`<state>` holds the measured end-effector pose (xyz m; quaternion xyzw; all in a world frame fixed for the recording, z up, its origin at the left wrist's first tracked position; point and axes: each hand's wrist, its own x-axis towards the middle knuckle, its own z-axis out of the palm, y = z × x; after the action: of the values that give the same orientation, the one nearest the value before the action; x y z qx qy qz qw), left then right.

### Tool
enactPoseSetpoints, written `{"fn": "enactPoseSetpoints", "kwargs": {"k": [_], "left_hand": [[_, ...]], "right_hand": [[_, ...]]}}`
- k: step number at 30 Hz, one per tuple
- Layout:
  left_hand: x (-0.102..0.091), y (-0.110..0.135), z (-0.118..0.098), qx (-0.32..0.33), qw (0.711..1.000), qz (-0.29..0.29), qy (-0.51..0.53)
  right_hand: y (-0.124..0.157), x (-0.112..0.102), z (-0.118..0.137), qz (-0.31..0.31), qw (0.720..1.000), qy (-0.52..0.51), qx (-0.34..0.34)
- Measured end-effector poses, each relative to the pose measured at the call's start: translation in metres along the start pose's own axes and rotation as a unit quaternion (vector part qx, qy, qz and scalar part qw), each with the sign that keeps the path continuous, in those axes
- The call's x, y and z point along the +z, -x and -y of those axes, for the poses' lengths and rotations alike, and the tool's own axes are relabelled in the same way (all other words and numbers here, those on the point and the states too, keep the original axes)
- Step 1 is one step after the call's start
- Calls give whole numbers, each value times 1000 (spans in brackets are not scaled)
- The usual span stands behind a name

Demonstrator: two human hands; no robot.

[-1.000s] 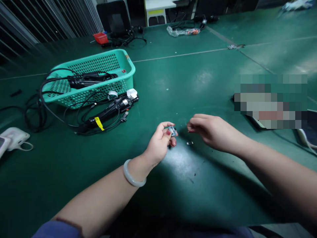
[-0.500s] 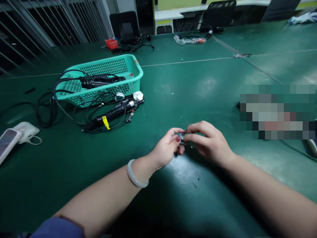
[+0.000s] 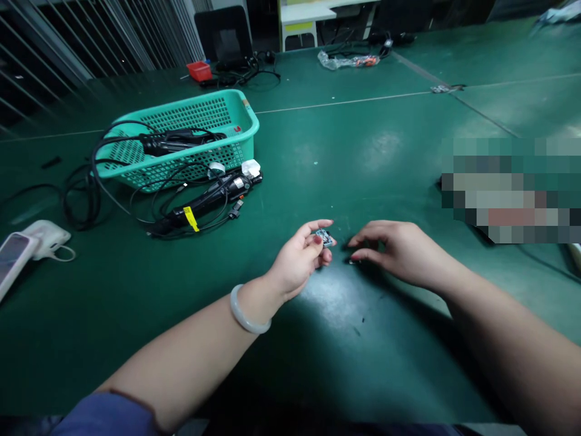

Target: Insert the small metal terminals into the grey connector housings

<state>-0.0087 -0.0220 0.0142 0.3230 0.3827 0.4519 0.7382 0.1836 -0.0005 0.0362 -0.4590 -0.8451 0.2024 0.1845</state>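
Note:
A small circuit board [image 3: 325, 237] is pinched between the thumb and fingers of my left hand [image 3: 297, 254], held a little above the green table [image 3: 290, 369]. My right hand [image 3: 394, 245] is low over the table just to the right, apart from the board. Its thumb and forefinger are spread with a gap between them, and nothing shows in that gap. Beside the right thumb tip lies a tiny bright piece [image 3: 353, 261], too small to name; whether the thumb touches it I cannot tell.
At left a teal basket [image 3: 245, 145] holds black cabled devices. A black handheld device [image 3: 204, 203] with a yellow tag lies before it. A phone [image 3: 13, 260] and a white case-like item [image 3: 48, 236] are far left. A blurred-out patch [image 3: 512, 200] covers something at right.
My right hand has come away from the board and moved right, its fingers parting. My left hand keeps the board, which now shows more fully. The view has shifted slightly.

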Motion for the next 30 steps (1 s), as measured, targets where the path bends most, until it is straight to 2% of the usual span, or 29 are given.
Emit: {"fn": "enactPoseSetpoints", "kwargs": {"k": [3, 6, 10, 13, 16, 18, 20, 23, 25, 30], "left_hand": [[0, -2, 0, 5, 999, -28, 20], [0, -4, 0, 6, 999, -40, 29], [0, -4, 1, 1, 998, -50, 30], [1, -3, 1, -1, 998, -55, 27], [1, -3, 1, -2, 998, -60, 28], [1, -3, 1, -3, 998, -62, 31], [2, -3, 1, -1, 997, -65, 33], [2, -3, 1, 2, 997, -74, 35], [2, -3, 1, 2, 996, -76, 37], [2, -3, 1, 4, 997, -67, 37]], "right_hand": [[-2, 4, -5, 78, 997, -5, 18], [-4, 9, -6, 94, 996, -9, 1], [-3, 12, -2, 31, 999, -6, -5], [-2, 12, 3, -55, 998, -29, 21], [-2, 15, 3, -103, 991, -63, 51], [-2, 18, 1, -114, 992, -36, 51], [-2, 22, -1, -117, 992, 46, 26], [-1, 24, -3, -87, 985, 148, -27], [-1, 23, -3, -68, 985, 153, -34], [1, 18, -8, -71, 990, 119, 17]]}}
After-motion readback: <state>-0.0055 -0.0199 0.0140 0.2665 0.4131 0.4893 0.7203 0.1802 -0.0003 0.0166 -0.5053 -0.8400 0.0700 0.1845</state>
